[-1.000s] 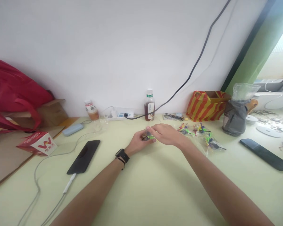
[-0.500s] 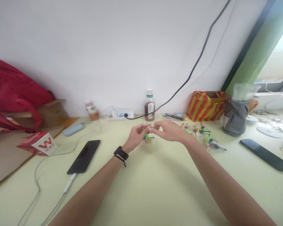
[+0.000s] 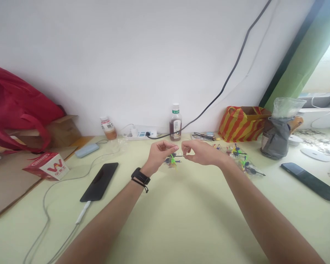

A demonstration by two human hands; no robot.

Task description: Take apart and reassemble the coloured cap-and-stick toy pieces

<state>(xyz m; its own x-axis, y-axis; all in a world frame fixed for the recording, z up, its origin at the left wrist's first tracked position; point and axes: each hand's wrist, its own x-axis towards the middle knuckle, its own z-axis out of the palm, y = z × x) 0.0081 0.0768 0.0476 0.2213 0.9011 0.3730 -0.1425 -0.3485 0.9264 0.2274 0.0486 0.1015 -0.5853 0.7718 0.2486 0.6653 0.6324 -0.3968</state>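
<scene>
My left hand (image 3: 161, 154) has thumb and fingertips pinched together, and what lies between them is too small to make out. Just below and beside it is a small bundle of coloured plastic parts (image 3: 172, 160), green, blue and yellow with a dark stick, seemingly in clear film. Whether this bundle hangs from the fingers or rests on the table, I cannot tell. Across a narrow gap, my right hand (image 3: 200, 152) has curled fingers closed against the thumb, close to the stick's end. Similar clear packets of coloured parts (image 3: 243, 161) lie beyond my right wrist.
Behind the hands stand a dark drink bottle (image 3: 175, 124) and a power strip (image 3: 143, 134), with glasses (image 3: 205, 136) nearby. Phones lie left (image 3: 99, 182) and right (image 3: 309, 180). A striped bag (image 3: 239, 124) and grey bag (image 3: 275, 139) stand right; a red box (image 3: 48, 167) sits left.
My hands, whose fingertips met half a second ago, are now slightly apart. The right fingers have curled in, and more of the coloured parts and dark stick shows between the hands.
</scene>
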